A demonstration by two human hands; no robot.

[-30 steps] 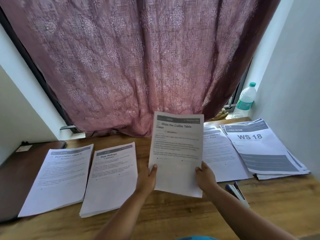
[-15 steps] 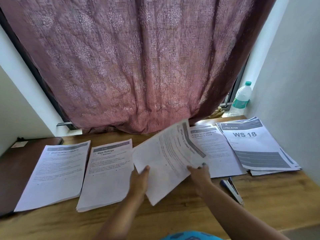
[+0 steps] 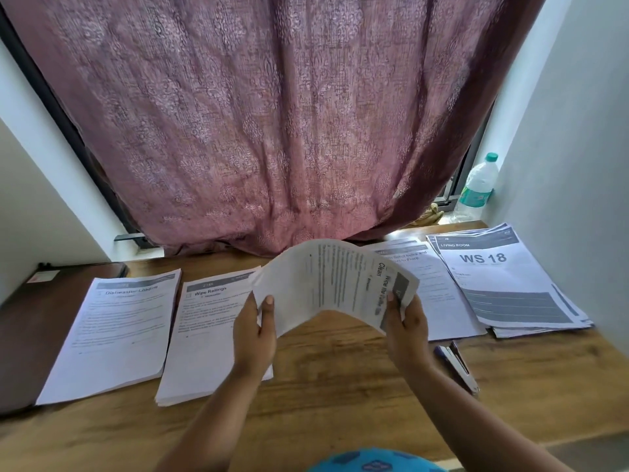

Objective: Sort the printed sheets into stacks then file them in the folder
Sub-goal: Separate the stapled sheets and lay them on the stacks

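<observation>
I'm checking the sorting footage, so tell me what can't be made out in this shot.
Head view only:
- Held sheet: title blurred, partly covered by the right hand.
- Third stack: heading hidden behind the held sheet.
- Dark folder: cut off by the left edge.
- Body text on every stack: too small.

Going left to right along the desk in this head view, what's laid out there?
Dark folder → Dishwasher Loading stack → Wipe Railings stack → held sheets, gripped by the left hand and the right hand → WS 18 stack.
</observation>
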